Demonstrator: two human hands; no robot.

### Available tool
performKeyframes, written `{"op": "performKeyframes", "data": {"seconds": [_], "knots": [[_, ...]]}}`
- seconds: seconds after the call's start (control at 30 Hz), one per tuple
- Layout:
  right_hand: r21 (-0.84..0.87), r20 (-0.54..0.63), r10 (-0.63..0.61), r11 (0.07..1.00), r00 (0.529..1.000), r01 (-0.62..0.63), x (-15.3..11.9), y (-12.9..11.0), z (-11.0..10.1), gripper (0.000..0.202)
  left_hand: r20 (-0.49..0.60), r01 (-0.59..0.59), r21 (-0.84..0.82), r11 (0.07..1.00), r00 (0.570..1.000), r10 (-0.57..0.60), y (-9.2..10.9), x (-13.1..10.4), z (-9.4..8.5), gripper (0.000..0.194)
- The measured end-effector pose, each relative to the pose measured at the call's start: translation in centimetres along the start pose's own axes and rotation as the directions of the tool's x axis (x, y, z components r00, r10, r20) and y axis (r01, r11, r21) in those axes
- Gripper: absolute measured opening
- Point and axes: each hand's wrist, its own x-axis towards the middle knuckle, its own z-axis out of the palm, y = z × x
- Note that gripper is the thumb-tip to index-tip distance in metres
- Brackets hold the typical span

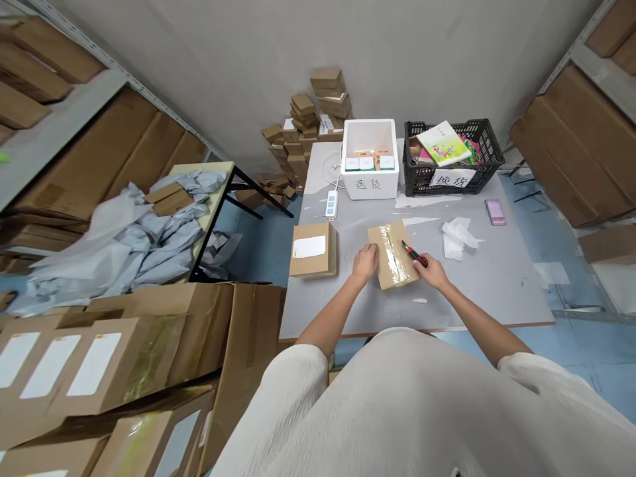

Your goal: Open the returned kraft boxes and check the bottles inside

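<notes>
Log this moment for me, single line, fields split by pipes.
left hand: on taped box edge | right hand: holds red-black cutter over box | left of them: labelled box

Both of the person's arms reach forward from the short white sleeves, bare from about the elbow down, the forearms angling inward toward each other over the front of the body. The left hand (366, 261) sits palm down with its fingers bent and drawn close together, the wrist roughly in line with the forearm. Well apart from it, the right hand (431, 270) is turned inward, its fingers curled closed in a grip, the knuckles outward and the forearm slanting back to the right shoulder.
</notes>
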Motion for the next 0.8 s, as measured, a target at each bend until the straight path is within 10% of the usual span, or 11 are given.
{"op": "performKeyframes", "data": {"seconds": [0.43, 0.8], "knots": [[-0.004, 0.14, -0.243, 0.969, 0.96, 0.246, 15.6, -6.1, -0.9, 0.05, 0.045, 0.125, -0.1, 0.987, 0.992, -0.121, 9.9, -1.2, 4.2, 0.101], [-0.043, 0.091, -0.147, 0.988, 0.985, 0.152, 13.7, -3.9, -2.3, 0.041, 0.119, 0.046, 0.014, 0.999, 0.992, -0.048, 9.3, -0.9, 4.3, 0.115]]}}
